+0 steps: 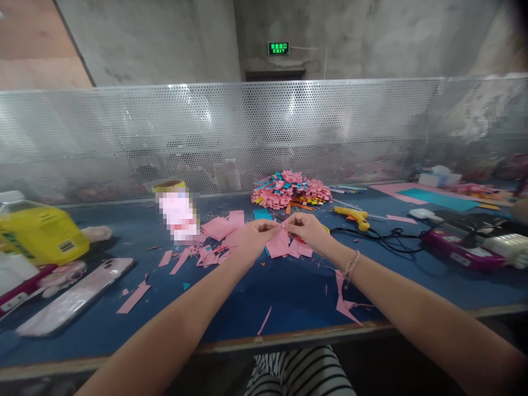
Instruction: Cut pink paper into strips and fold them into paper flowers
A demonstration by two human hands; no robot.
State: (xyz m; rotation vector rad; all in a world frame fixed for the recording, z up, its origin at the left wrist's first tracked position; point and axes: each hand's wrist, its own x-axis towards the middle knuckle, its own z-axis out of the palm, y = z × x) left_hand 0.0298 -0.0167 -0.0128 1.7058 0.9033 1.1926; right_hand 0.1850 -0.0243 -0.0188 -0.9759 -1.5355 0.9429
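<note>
My left hand and my right hand meet over the middle of the table, fingertips pinched together. Between them is a small piece of pink paper, partly covered by the fingers. Just below and behind the hands lie larger pink paper pieces, with a bit of blue paper among them. More cut pink paper is heaped to the left of my left hand. Beyond the hands sits a pile of pink, blue and yellow paper flowers.
A yellow glue gun lies right of the hands, near black cables and a purple power strip. At left are a phone, a yellow-labelled bottle and a partly blurred roll. A perforated metal screen borders the table.
</note>
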